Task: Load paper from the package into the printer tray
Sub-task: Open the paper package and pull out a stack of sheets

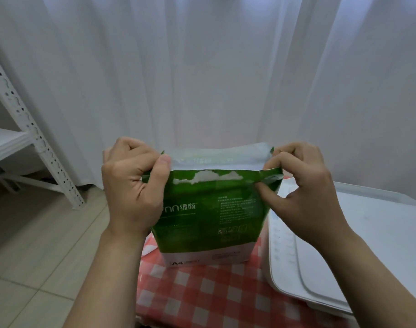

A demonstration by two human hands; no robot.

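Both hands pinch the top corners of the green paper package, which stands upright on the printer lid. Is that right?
Not quite. In the head view the left hand and right hand do pinch the green paper package, but it stands on the red checked cloth, beside the printer.

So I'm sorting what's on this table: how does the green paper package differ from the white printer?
The green paper package stands upright on the checked tablecloth, while the white printer lies low and flat to its right. The package is torn open at the top, gripped by the left hand and right hand; the printer is closed and untouched. Both rest on the table.
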